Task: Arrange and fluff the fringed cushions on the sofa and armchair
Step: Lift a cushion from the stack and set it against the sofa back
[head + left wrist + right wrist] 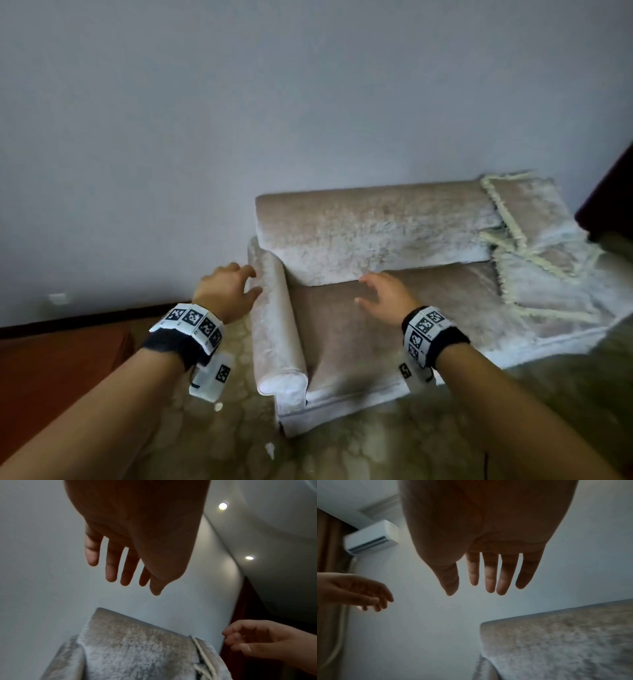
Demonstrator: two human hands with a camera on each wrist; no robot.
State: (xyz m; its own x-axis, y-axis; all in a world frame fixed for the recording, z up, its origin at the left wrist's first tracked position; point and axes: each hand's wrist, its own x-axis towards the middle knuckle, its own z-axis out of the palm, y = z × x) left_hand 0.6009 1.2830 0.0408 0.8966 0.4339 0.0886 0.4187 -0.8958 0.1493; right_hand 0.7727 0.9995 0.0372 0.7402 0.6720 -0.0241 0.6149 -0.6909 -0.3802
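A beige velvet sofa stands against the wall, its back cushion upright. Two fringed cushions lie at its right end: one leans on the backrest, the other lies lower on the seat. My left hand hovers by the rolled armrest with fingers loosely spread and holds nothing. My right hand hangs over the seat, fingers straight and apart, also holding nothing. The wrist views show both palms empty: left hand, right hand, above the sofa back.
A patterned floor lies in front of the sofa. A reddish piece of furniture stands low at the left, and a dark wooden piece at the right edge. An air conditioner hangs on the wall.
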